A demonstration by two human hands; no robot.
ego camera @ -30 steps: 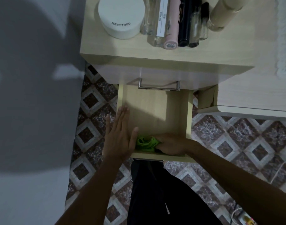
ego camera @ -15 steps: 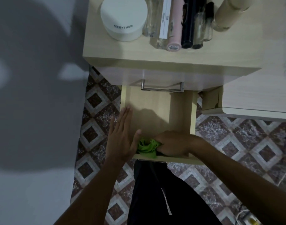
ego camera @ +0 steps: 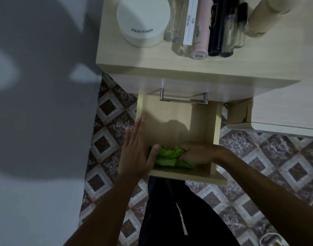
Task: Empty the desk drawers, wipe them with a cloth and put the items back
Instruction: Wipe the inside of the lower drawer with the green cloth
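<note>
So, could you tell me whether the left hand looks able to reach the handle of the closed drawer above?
Probably yes: the left hand lies flat on the open drawer's left wall, and nothing stands between it and the metal handle.

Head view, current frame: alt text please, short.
Seen from above, a person's right hand grips a green cloth inside an open, otherwise bare wooden drawer, while the left hand rests flat on its left wall. Cosmetic bottles and a white jar stand on the desktop above.
</note>
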